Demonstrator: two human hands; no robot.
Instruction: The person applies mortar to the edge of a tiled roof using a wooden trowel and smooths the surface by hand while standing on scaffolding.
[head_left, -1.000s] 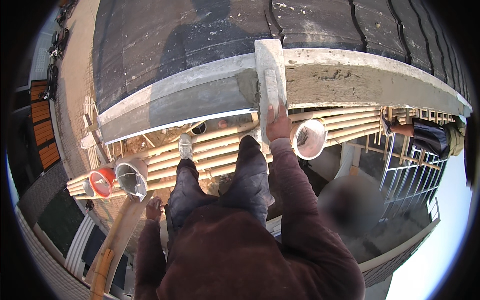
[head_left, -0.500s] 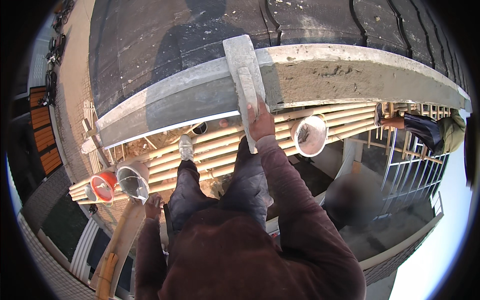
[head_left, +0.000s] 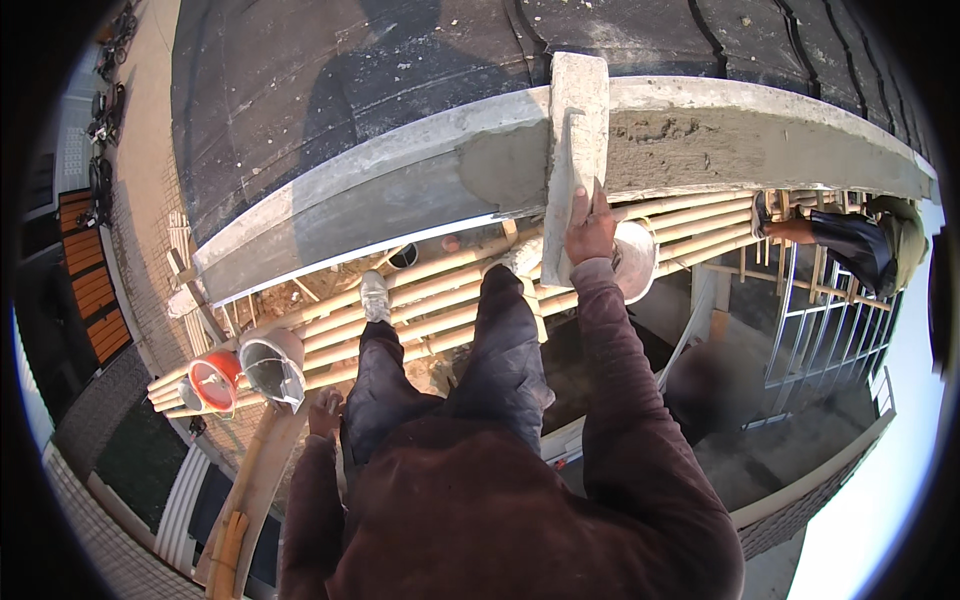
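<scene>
My right hand [head_left: 590, 232] grips a long plastering float [head_left: 578, 130], pale and crusted with cement. The float stands upright across the fascia band, its upper end over the roof edge and its lower end below the band. Grey wet plaster [head_left: 510, 170] lies smooth to its left; rougher plaster [head_left: 700, 145] covers the band to its right. Down beside my left leg, my left hand [head_left: 326, 412] has its fingers curled; what they hold, if anything, I cannot make out.
I stand on bamboo poles [head_left: 440, 300] high above the ground. A grey bucket [head_left: 272, 365] and an orange bucket [head_left: 214, 380] sit at the left. Another bucket [head_left: 636, 262] is partly behind my right hand. Dark roofing [head_left: 430, 80] lies beyond the band; a co-worker [head_left: 850, 240] is far right.
My right hand has moved the float to the right along the band, uncovering smoothed plaster on its left. The float now hides part of the right bucket. My left hand has shifted slightly right.
</scene>
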